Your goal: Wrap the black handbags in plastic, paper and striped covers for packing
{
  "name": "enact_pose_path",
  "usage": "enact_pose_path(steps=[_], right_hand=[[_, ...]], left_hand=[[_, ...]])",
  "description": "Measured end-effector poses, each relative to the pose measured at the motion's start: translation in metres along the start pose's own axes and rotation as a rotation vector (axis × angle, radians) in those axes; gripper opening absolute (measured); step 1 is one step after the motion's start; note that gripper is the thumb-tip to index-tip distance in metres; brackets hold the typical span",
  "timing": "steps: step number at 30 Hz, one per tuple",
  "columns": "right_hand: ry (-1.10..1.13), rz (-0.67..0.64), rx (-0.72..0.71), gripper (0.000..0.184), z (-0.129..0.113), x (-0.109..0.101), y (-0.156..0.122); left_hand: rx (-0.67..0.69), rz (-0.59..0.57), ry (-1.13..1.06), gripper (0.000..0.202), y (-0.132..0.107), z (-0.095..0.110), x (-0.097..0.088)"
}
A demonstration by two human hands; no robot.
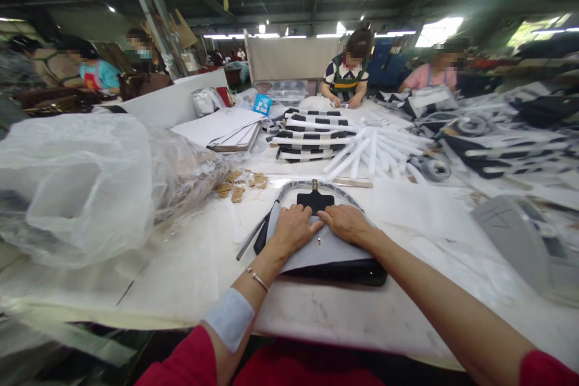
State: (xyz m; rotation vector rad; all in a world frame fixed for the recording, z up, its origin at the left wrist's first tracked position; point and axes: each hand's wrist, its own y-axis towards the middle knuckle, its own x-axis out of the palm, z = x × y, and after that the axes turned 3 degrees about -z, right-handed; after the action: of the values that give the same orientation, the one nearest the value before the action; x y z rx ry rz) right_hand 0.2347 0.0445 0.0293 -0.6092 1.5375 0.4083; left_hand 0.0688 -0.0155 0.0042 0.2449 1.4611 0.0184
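Note:
A black handbag lies on the table in front of me, a grey sheet spread over its front. From its top edge rises a black flap tab, and a plastic-wrapped handle arches behind it. My left hand grips the bag's upper edge left of the tab, fingers curled over and thumb pointing inward. Beside it, my right hand grips the same edge from the right, its fingers bent down. The fingertips are partly hidden. A small metal stud shows through the grey sheet below my hands.
A large clear plastic bag bulges at left, near brown tags. Behind the handbag are stacked black-and-white striped bags and white foam tubes. A grey box-like object stands at right. Co-workers sit farther back.

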Motion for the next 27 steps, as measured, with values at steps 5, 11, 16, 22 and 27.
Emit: enact_pose_path(steps=[5, 11, 16, 22, 27], right_hand=[[0.042, -0.051, 0.076, 0.065, 0.002, 0.005, 0.001], [-0.001, -0.002, 0.147, 0.063, -0.001, 0.007, -0.006], [-0.101, 0.07, 0.184, 0.064, 0.004, 0.008, -0.011], [-0.057, 0.018, 0.212, 0.068, 0.005, 0.012, -0.011], [0.049, 0.11, 0.357, 0.054, 0.008, 0.016, -0.005]], left_hand=[[-0.005, -0.013, -0.015, 0.056, 0.006, 0.0, 0.004], [-0.014, -0.008, -0.044, 0.06, 0.003, 0.0, 0.002], [-0.067, 0.021, -0.038, 0.058, 0.0, 0.0, 0.004], [-0.049, -0.018, -0.026, 0.058, 0.005, 0.003, 0.004], [-0.048, -0.043, -0.044, 0.05, 0.009, 0.001, 0.002]])
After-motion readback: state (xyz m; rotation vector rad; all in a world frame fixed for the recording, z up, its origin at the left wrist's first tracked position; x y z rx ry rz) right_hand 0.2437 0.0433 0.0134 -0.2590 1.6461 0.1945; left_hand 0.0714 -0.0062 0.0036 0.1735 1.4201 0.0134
